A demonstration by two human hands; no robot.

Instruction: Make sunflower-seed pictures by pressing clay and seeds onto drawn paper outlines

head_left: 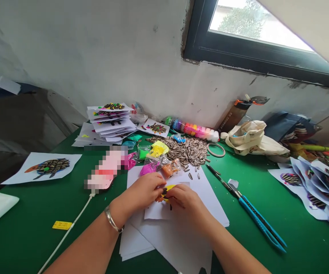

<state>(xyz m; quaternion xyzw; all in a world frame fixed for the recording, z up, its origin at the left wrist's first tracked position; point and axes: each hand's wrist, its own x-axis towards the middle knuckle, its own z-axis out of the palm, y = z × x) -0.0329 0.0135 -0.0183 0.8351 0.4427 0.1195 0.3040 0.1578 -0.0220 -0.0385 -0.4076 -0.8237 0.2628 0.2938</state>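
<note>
Both hands meet over a small white sheet (155,214) lying on a pile of larger paper. On it is a small figure of yellow and orange modelling clay (168,187) with dark seeds. My left hand (149,187), a silver bangle at its wrist, is closed with its fingertips at the figure's left edge. Pressed together at the right side of the clay are the fingers of my right hand (187,198). Whatever lies between the fingertips is hidden. Just beyond are bags of purple clay (149,167), orange clay (170,168) and yellow clay (158,148).
Sunflower seeds (189,150) are heaped behind the bags, beside a tape ring (216,150). Blue tweezers (263,222) and a pen (218,176) lie right. A phone (107,169) with a cable sits left. Stacked seed pictures (113,123) and a bottle (234,114) stand near the wall.
</note>
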